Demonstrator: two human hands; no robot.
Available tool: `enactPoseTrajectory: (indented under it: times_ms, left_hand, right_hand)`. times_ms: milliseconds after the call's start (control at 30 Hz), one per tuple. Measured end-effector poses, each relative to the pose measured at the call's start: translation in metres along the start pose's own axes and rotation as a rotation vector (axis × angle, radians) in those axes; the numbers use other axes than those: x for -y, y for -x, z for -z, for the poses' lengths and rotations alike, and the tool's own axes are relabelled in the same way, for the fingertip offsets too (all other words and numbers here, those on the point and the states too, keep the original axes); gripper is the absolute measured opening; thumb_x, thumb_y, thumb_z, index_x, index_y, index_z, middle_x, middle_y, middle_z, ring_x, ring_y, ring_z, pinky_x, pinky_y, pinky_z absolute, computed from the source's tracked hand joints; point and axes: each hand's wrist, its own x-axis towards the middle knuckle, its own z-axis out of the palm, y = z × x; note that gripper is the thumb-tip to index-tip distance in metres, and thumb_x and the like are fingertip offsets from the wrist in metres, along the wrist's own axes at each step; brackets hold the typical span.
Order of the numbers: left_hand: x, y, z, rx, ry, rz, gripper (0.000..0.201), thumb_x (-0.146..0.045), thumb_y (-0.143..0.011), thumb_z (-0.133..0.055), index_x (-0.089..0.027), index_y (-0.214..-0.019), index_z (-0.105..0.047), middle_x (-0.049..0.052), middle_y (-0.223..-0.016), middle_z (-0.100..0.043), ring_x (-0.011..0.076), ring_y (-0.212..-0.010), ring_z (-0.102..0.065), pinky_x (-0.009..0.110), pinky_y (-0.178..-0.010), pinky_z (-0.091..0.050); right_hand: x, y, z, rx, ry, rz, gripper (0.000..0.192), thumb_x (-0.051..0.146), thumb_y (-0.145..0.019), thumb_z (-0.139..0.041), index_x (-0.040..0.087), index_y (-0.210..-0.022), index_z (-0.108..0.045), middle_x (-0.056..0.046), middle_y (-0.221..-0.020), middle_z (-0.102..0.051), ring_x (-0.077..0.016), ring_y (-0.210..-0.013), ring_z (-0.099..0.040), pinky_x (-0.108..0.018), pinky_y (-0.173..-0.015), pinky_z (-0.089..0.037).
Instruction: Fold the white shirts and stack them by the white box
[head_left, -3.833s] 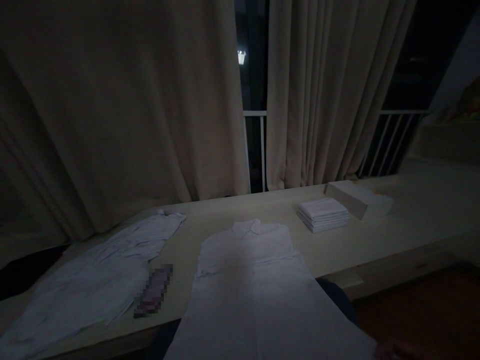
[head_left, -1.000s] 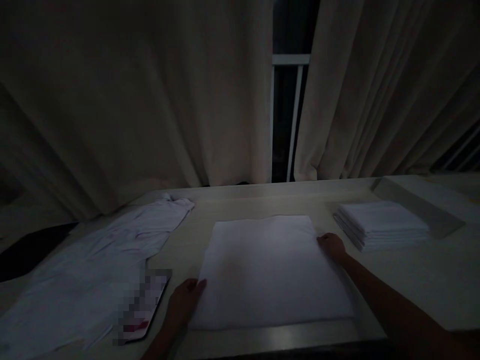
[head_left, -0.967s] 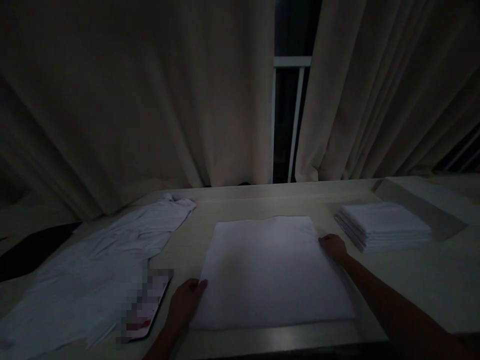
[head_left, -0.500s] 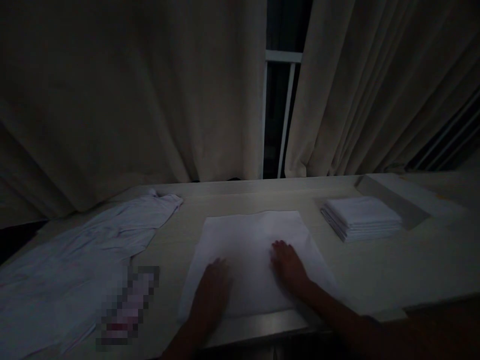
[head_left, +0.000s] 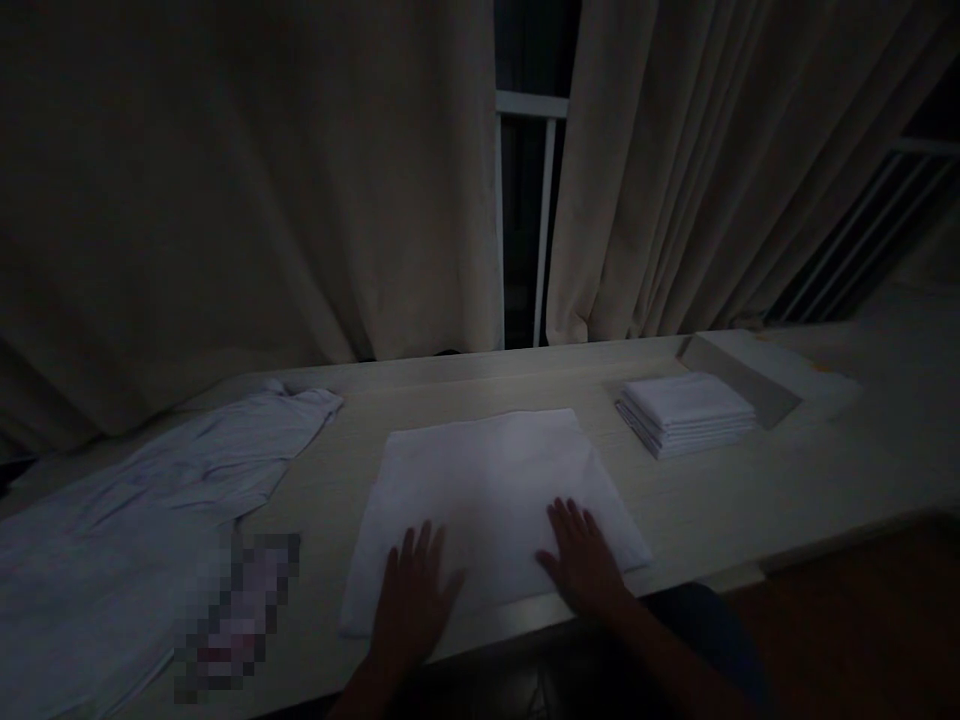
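A white cloth (head_left: 487, 490), folded into a flat, roughly square piece, lies at the front of the pale table. My left hand (head_left: 414, 590) rests on its near left part, palm down with fingers spread. On the near right part lies my right hand (head_left: 581, 555), also palm down, its fingers stretched out. Neither hand grips anything. To the right stands a neat stack of folded white cloths (head_left: 686, 412). A loose, wrinkled heap of white cloth (head_left: 150, 520) spreads over the left side of the table.
A blurred-out flat object (head_left: 244, 615) lies between the heap and the cloth. Behind the stack is a white box (head_left: 765, 370). Beige curtains (head_left: 375, 180) hang along the table's far edge, with a dark window gap (head_left: 523, 220) between them. The pale table (head_left: 450, 385) ends close to me.
My left hand has spread its fingers over the cloth. My right hand has come nearer to me, fingers more stretched. The view has turned slightly right.
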Motion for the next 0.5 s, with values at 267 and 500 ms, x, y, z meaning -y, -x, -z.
enactPoseTrajectory:
  times_ms: [267,500]
  left_hand:
    - [0.027,0.016,-0.007,-0.04,-0.049,0.094,0.082,-0.063,-0.088,-0.036,-0.007,-0.147,-0.032,0.018,-0.157,-0.023,0.0339,-0.147,-0.014,0.054,-0.117,-0.019]
    - [0.016,0.015,-0.001,-0.05,-0.087,0.113,0.081,-0.064,-0.089,-0.033,-0.009,-0.147,-0.033,0.018,-0.157,-0.024,0.0342,-0.147,-0.011,0.055,-0.117,-0.012]
  right_hand:
    - [-0.078,0.032,0.004,-0.068,0.157,-0.195,0.075,0.061,-0.096,-0.027,0.011,-0.152,-0.024,-0.014,-0.159,-0.017,-0.0303,-0.147,-0.01,-0.052,-0.117,-0.013]
    - [-0.078,0.031,-0.003,-0.097,0.192,-0.189,0.077,0.064,-0.095,-0.026,0.013,-0.153,-0.024,-0.012,-0.159,-0.017,-0.0293,-0.147,-0.01,-0.05,-0.117,-0.012]
